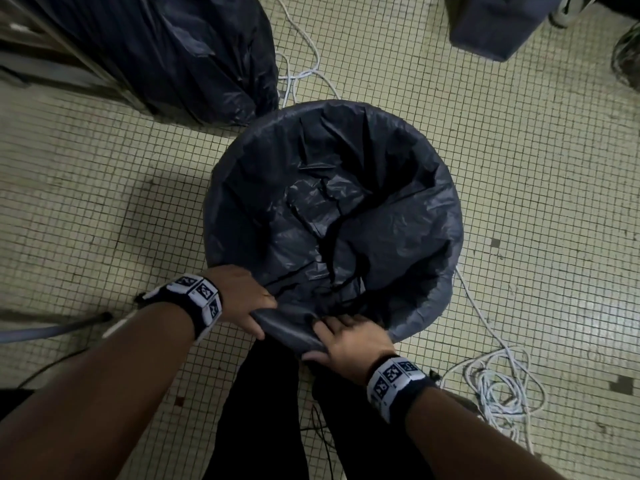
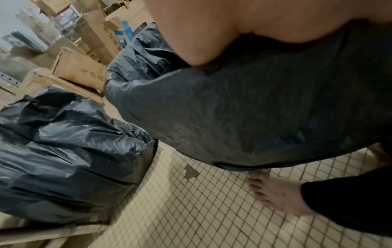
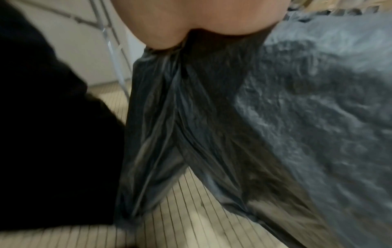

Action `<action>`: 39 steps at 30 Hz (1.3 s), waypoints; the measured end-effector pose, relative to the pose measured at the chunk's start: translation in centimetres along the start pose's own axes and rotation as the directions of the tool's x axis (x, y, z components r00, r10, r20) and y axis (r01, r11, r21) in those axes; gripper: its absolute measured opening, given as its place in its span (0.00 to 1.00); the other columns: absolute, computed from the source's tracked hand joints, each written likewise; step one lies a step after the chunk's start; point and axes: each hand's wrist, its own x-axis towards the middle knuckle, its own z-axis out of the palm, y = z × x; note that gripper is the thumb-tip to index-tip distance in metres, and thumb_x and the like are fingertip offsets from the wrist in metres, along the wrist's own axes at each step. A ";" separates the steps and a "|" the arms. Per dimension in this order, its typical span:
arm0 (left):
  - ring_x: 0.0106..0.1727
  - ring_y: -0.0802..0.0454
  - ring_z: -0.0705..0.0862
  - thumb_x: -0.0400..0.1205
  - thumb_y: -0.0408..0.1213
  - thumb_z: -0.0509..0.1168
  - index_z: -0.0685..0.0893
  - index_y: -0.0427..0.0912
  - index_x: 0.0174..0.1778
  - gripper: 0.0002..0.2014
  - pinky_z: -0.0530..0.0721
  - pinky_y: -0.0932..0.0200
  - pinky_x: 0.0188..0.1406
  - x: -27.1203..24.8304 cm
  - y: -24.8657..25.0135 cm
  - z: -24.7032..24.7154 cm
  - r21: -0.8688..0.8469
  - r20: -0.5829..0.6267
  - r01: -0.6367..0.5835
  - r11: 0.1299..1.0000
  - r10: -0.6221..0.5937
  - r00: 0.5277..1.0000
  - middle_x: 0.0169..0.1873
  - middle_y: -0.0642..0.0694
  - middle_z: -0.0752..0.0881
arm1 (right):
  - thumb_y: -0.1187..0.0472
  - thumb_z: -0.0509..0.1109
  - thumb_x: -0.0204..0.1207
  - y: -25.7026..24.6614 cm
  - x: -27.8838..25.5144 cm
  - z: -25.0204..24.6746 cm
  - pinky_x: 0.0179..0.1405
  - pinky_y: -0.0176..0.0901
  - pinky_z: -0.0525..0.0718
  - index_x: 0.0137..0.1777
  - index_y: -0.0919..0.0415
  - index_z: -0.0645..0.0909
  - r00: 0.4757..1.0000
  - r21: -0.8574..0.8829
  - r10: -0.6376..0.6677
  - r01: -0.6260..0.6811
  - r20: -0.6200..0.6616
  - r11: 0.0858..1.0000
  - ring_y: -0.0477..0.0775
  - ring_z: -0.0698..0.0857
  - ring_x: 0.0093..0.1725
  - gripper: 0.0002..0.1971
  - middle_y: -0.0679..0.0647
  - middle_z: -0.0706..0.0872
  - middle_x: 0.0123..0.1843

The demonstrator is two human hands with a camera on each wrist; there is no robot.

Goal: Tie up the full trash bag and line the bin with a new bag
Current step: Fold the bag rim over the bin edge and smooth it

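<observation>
Nearest the person, at the near rim of the bin [image 1: 420,315], both hands grip the edge of the new bag [image 1: 346,209]. The left hand [image 1: 242,299] holds a fold of plastic at the rim's near-left, thumb outside and fingers curled over it. The right hand [image 1: 349,344] sits just beside it at the rim's near-right, its fingers pinching the plastic that hangs down the outside of the bin. The two hands are close together but not touching. In the right wrist view a gathered strip of the bag hangs from under the hand toward the tiled floor [image 1: 104,188]; the picture is blurred. The person's bare foot [image 2: 280,196] stands on the tiles beside the bin's base.

The bag's mouth is folded over the rim on the far and right sides, and its crumpled body lies loose inside the bin. Beyond the bin to the far left stands the full bag [image 1: 180,53]. White cable [image 1: 498,386] lies coiled on the floor right of the bin.
</observation>
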 end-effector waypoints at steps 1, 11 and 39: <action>0.64 0.50 0.83 0.77 0.74 0.58 0.75 0.61 0.70 0.31 0.80 0.46 0.65 -0.5 -0.9 -0.4 0.001 0.003 0.009 1.000 -0.009 1.000 0.66 0.61 0.83 | 0.28 0.47 0.80 -0.4 0.6 -0.6 0.62 0.54 0.78 0.77 0.56 0.66 1.000 0.047 0.014 -0.014 -0.004 0.999 0.64 0.81 0.65 0.37 0.58 0.80 0.71; 0.64 0.52 0.85 0.60 0.91 0.46 0.78 0.65 0.70 0.50 0.81 0.49 0.66 -0.4 -2.8 -2.3 -0.325 -0.120 0.189 0.927 -0.239 0.964 0.64 0.59 0.86 | 0.35 0.53 0.82 8.3 2.4 -8.4 0.80 0.55 0.61 0.78 0.52 0.70 0.992 -0.122 0.124 -0.125 -0.013 0.985 0.58 0.72 0.76 0.31 0.53 0.78 0.75; 0.76 0.53 0.75 0.56 0.92 0.49 0.80 0.71 0.67 0.48 0.65 0.44 0.80 0.7 -4.3 -4.0 -0.280 0.094 0.189 0.941 -0.169 0.981 0.63 0.65 0.85 | 0.29 0.56 0.77 2.6 5.4 -7.5 0.59 0.53 0.77 0.67 0.50 0.78 0.977 0.104 0.153 -0.169 0.152 0.980 0.60 0.81 0.65 0.30 0.55 0.85 0.63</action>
